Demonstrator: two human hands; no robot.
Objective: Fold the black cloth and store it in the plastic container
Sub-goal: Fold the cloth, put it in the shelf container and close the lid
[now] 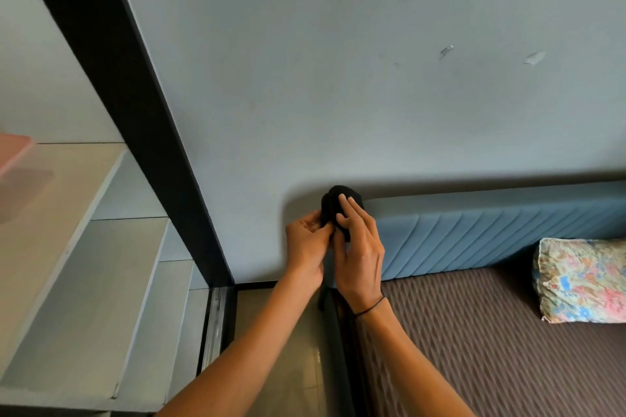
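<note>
The black cloth point(333, 205) is bunched into a small rounded bundle, held up in the air in front of the wall. My left hand point(306, 242) pinches its left side with fingertips. My right hand point(359, 240) covers its front and right side, two fingers laid flat over it, so much of the cloth is hidden. A thin black band sits on my right wrist. The plastic container point(15, 173), clear with a pink lid, stands on a shelf at the far left edge, well apart from both hands.
A wardrobe with pale shelves point(84, 247) and a black frame post point(142, 112) fills the left. A bed with a brown quilted cover point(474, 349), blue padded headboard point(491, 230) and floral pillow point(582, 281) lies to the right. Tiled floor point(288, 366) runs between them.
</note>
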